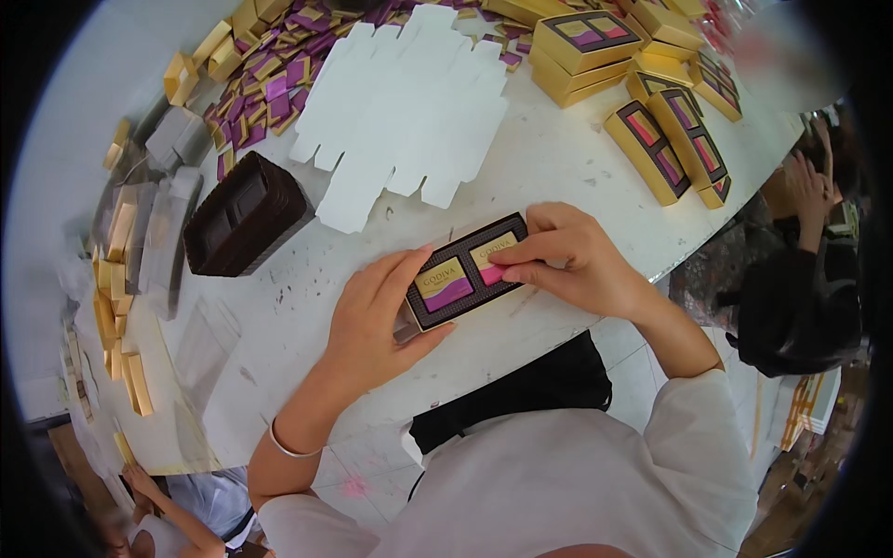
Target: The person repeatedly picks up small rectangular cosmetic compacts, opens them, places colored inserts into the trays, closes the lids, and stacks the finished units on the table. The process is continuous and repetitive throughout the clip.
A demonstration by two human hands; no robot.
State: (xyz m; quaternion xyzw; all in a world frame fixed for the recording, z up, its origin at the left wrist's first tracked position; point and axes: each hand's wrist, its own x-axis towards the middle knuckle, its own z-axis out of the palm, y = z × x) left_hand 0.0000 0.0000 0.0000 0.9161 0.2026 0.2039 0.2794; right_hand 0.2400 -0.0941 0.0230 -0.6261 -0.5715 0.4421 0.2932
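A gold chocolate box with a dark brown two-compartment insert (474,272) lies slanted on the table before me. My left hand (370,312) is closed around its left end, thumb at the near side and fingers at the far side. A gold and purple wrapped chocolate (445,285) lies in the left compartment. At the right compartment, my right hand (584,265) pinches a gold and pink wrapped chocolate (490,253), its thumb and index finger over the right part. Whether this piece is fully seated, I cannot tell.
White card sheets (400,112) lie beyond the box, beside a heap of purple and gold chocolates (279,88). Dark brown nested insert trays (244,219) stand at left. Filled gold boxes (646,153) sit at far right. Clear plastic sleeves (172,237) lie leftward; other people work at both sides.
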